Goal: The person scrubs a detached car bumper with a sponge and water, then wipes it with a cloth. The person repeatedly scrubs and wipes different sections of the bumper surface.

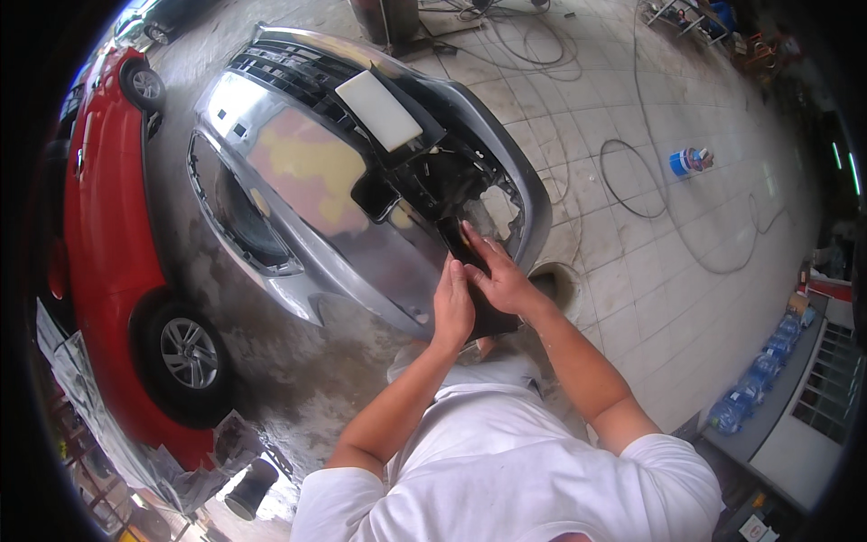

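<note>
In front of my body, my left hand (454,304) and my right hand (502,282) meet at the thumbs, with their fingers pointing away from me. Both are closed on a thin black sheet-like piece (490,322), which shows below them and beyond the fingertips; its exact kind cannot be made out. Just past the hands lies a grey car bumper (397,262) with sanded yellow and reddish patches and black grille slats. A white rectangular pad (377,110) rests on its black middle section.
A red car (108,235) stands along the left, with paper masking near its lower end. Cables (623,194) curl over the tiled floor on the right, near a blue can (688,162). Several blue-tinted water bottles (757,370) line a bench at the lower right.
</note>
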Available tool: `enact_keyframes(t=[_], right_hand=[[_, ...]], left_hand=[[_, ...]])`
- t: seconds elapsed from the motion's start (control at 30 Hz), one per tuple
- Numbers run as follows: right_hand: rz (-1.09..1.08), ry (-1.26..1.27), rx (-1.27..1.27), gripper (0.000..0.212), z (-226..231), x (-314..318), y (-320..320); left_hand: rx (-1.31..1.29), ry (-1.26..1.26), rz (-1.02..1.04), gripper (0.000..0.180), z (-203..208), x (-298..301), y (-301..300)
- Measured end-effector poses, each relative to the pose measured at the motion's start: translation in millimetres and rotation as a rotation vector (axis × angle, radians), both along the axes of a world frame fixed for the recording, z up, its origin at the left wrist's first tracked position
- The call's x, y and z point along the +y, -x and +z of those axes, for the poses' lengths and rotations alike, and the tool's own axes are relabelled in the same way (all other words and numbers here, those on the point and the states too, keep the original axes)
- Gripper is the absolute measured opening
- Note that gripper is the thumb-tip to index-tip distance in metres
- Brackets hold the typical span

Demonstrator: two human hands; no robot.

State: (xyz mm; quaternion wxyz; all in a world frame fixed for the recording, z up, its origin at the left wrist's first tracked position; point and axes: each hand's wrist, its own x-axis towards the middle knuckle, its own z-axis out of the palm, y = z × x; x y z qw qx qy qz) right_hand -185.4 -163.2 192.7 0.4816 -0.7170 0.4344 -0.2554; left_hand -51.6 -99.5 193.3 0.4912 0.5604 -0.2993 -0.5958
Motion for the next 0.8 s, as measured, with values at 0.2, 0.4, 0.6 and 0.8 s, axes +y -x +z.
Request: enact_keyframes(t=[0.2, 0.4, 0.6, 0.8], right_hand=[[-0.274, -0.342, -0.28, 0.038, -1.9, -8.5, -16.4], [-0.459, 0.138, -0.001, 0.023, -26.0, -33.3, -65.2], [-0.43, 0.292, 0.304, 0.019, -36.2, -56.2, -102.8], [-0.321, 0.366, 0.434, 0.023, -43.9, -40.6, -112.1]], left_hand=[[-0.644, 0.087, -0.003, 0.059, -5.5, 13.8, 31.1], [-0.68, 0.232, 0.147, 0.046, -23.0, -6.5, -25.2], [-1.263, 0.436, 0.443, 0.028, -8.1, -120.7, -195.9], [-1.689, 0.208, 0.273, 0.054, -50.9, -170.8, -261.7]])
